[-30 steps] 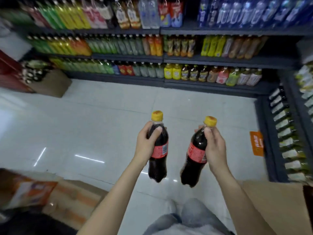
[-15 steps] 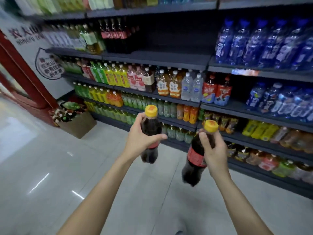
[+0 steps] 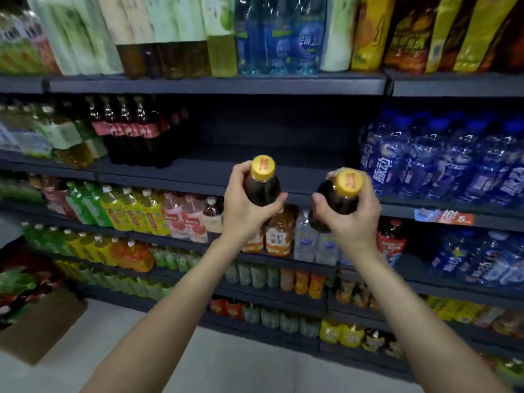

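The left hand (image 3: 243,214) grips one yellow-capped cola bottle (image 3: 262,185), fingers curled round it. The right hand (image 3: 354,219) grasps a second cola bottle (image 3: 336,199), both before the dark shelf (image 3: 215,168).

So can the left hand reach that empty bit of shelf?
Probably yes: the left hand, gripping its cola bottle, is up level with the bare shelf stretch, and nothing stands in between.

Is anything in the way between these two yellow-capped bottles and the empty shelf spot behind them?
Nothing visible does. The left-hand bottle and right-hand bottle face the bare shelf stretch, open between the dark bottle row and blue bottles.
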Motion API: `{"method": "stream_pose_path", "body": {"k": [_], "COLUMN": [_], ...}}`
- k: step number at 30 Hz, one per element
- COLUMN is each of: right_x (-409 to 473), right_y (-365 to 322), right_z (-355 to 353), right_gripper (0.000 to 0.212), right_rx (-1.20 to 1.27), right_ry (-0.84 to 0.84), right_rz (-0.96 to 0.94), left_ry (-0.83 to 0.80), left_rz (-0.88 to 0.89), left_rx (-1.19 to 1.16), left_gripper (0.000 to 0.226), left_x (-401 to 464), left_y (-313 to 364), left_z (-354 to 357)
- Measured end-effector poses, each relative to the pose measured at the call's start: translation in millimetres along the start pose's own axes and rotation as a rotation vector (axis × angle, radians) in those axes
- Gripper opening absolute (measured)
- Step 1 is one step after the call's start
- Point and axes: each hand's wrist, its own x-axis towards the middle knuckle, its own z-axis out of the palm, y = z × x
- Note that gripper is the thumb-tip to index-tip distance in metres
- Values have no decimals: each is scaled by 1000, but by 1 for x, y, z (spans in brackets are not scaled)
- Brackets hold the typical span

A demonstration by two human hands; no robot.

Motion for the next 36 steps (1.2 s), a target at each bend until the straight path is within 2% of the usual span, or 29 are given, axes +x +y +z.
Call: {"method": "stream_pose_path", "body": {"k": [4,8,11,14,18,21,23,26,28,31,36], "right_x": [51,90,118,147,195,226,238,233,214,201,213], "right_y": [62,124,163,192,229,247,263,291,304,312,329], "right_z": [50,80,94,103,114,114,105,84,76,81,112], "right_gripper": [39,39,42,45,53,55,57,99,114,110,98], "right_rx": [-107,-186,-216,-211,-227,-219,-204,-118,-90,-208,-412], "right_ry": [28,29,36,85,64,32,-29,-132,-213,-168,-8], "right_rz": [-262,-367,-266,-82,100,234,278,310,325,326,316], "left_ry": [6,-42,-45,3,69,39,-49,-281,-398,-477,-290], "left_rz": [109,176,190,82,4,-37,11,59,73,65,119], "left_rx": [-55,-106,-140,-195,-223,-210,-248,-247,-159,-34,113], "left_gripper": [58,57,56,55,65,75,80,111,125,127,118], "left_x": [78,135,170,201,239,266,280,286,279,269,272], "left_y": [-60,-111,-145,-170,-189,-199,-216,-257,-276,-283,-275], "left_z": [42,87,119,147,188,213,222,224,218,211,235]}}
